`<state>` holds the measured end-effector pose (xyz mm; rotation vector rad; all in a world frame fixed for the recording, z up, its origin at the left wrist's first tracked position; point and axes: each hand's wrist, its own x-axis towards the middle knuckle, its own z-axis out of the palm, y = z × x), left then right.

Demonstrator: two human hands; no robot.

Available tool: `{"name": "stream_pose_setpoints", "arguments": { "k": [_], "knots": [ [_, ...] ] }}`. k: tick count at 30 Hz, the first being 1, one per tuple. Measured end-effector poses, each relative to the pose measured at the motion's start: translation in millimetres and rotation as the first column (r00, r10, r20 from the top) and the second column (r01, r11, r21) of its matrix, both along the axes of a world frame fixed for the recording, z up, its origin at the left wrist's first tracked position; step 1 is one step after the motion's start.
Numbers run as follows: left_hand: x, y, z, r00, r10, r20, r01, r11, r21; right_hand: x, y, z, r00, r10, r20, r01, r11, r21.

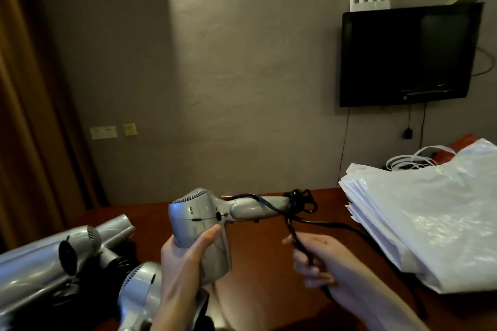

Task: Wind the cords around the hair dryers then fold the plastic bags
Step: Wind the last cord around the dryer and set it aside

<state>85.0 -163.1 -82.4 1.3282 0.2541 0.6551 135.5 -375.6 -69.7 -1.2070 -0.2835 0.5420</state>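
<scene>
Three or four silver dryers show. One dryer (200,223) is up in the air over the brown table (258,250). The others (80,247) lie in a heap at the left. The left hand (183,263) holds the raised dryer by its barrel, fingers and thumb wrapped round it. Its handle sticks out sideways to the right, and its barrel points down toward the person. One black cord (295,212) is looped at the handle's end. The right hand (320,263) grips the cord, fingers curled round it. One stack of white bags (430,217) lies on the right.
</scene>
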Motion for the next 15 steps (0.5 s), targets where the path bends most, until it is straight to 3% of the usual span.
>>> {"name": "stream_pose_setpoints", "arguments": {
  "k": [2,4,7,10,13,15],
  "knots": [
    [1.0,-2.1,0.5,0.999,-0.046,-0.017,0.045,0.998,-0.037,-2.4,2.0,-4.4,0.998,0.043,0.041,-0.040,0.997,-0.073],
    [0.6,-2.1,1.9,0.997,-0.076,-0.024,0.074,0.994,-0.081,-4.8,4.2,-4.8,0.980,0.012,0.198,0.032,0.976,-0.217],
    [-0.9,-0.6,4.5,0.988,-0.148,-0.031,0.144,0.984,-0.101,-6.8,10.5,-10.1,0.946,-0.049,0.319,0.185,0.893,-0.410],
    [-3.3,1.3,6.4,0.976,-0.208,-0.067,0.204,0.977,-0.058,5.1,14.8,-13.9,0.904,0.043,0.426,0.227,0.795,-0.563],
    [-5.6,2.9,8.3,0.959,-0.267,-0.093,0.268,0.963,-0.004,35.0,4.3,-14.8,0.910,0.207,0.359,0.107,0.719,-0.686],
    [-7.4,1.5,9.8,0.941,-0.318,-0.116,0.324,0.945,0.041,52.8,-6.5,-11.4,0.925,0.302,0.231,-0.080,0.748,-0.659]
  ]
}}
